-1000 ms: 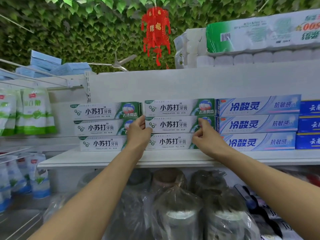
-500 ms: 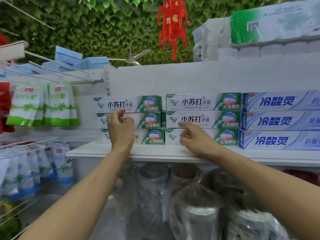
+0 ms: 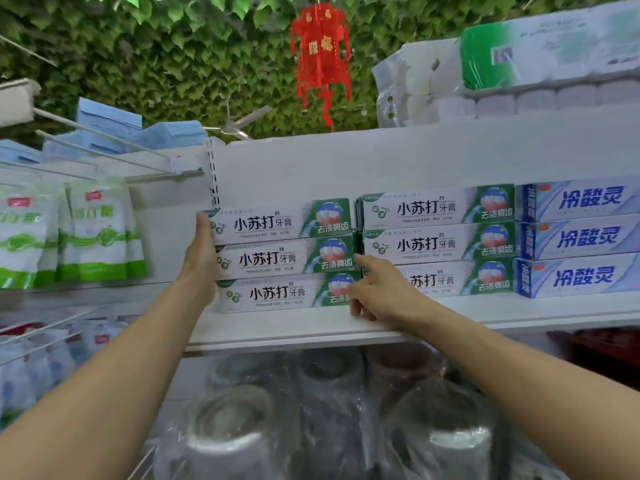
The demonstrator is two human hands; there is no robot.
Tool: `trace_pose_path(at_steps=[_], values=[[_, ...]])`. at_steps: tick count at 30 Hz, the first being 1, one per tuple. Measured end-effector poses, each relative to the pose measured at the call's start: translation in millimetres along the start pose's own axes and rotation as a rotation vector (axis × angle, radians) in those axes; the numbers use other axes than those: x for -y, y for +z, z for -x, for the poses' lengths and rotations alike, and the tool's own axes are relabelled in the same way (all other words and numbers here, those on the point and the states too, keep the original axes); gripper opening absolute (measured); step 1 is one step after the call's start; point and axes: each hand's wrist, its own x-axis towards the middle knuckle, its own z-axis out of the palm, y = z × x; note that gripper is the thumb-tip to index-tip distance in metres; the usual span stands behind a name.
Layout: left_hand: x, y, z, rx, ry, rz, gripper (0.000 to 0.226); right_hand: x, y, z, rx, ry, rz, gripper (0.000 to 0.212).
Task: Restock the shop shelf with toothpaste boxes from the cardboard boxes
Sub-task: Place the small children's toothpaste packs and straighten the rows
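Wrapped rolls (image 3: 225,427): nearest, below the shelf; cylinders in crinkled, glossy clear film, blurred.
Shelf (image 3: 519,317): smooth white board with a squared front lip; it carries every toothpaste box in view.
Left grip (image 3: 202,259): bare hand, released; palm and straight fingers press flat on the left ends of the left stack. It grasps nothing.
Right grip (image 3: 381,292): bare hand, grasping nothing; forefinger stretched to the right end of that stack's middle box, the other fingers hanging loosely curled just above the shelf board.
Left stack (image 3: 277,258): three green-and-white toothpaste boxes of thin printed card, long slim oblongs laid flat one on another; the lower boxes sit slightly further right than the top one.
Governing relation: the left stack lies between the two grips, its long axis running left to right from one to the other, parallel to the shelf front. Each grip meets one end, so neither is nearer. Judged step: squaring the ends.
Right stack (image 3: 436,244): three identical boxes, just beside, across a narrow dark gap.
Blue boxes (image 3: 581,237): three, glossy card, abutting the right stack.
Cardboard boxes: none in view.
Pouches (image 3: 100,233): soft green-and-white bags, far left.
Tissue packs (image 3: 519,64): film-wrapped rolls on top of the shelving.
Lantern (image 3: 320,53): red, tasselled, hanging.
Leaf wall (image 3: 138,46): farthest, dense green foliage.
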Motion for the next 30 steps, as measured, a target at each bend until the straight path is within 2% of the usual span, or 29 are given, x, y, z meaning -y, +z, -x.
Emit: trace_pose_path(at_steps=[5, 8, 13, 19, 22, 25, 30], values=[[-2.2, 6.8, 6.8, 0.086, 0.026, -0.016, 0.059, -7.3, 4.7, -0.2, -0.195, -0.121, 0.187, 0.049], [0.1, -0.5, 1.6, 0.121, 0.044, 0.0, 0.063, -6.3, 2.8, 4.0, -0.264, -0.166, 0.222, 0.049], [-1.8, 8.5, 6.3, 0.157, -0.021, 0.022, 0.078, -8.4, -8.6, 2.6, -0.221, -0.144, 0.213, 0.051], [2.8, 7.8, 9.7, 0.101, 0.01, -0.039, 0.075, -5.8, -16.4, -0.9, -0.275, -0.19, 0.297, 0.042], [10.6, 8.8, 17.8, 0.099, -0.007, -0.023, 0.084, -5.7, -14.1, 4.9, -0.15, -0.199, 0.268, 0.037], [12.6, 8.7, 17.0, 0.064, -0.063, -0.042, 0.091, -8.1, -10.1, 11.6, 0.045, -0.173, 0.29, 0.044], [10.2, 11.2, 19.2, 0.036, -0.117, -0.046, 0.073, -13.5, -6.4, 8.8, 0.06, -0.139, 0.254, 0.052]])
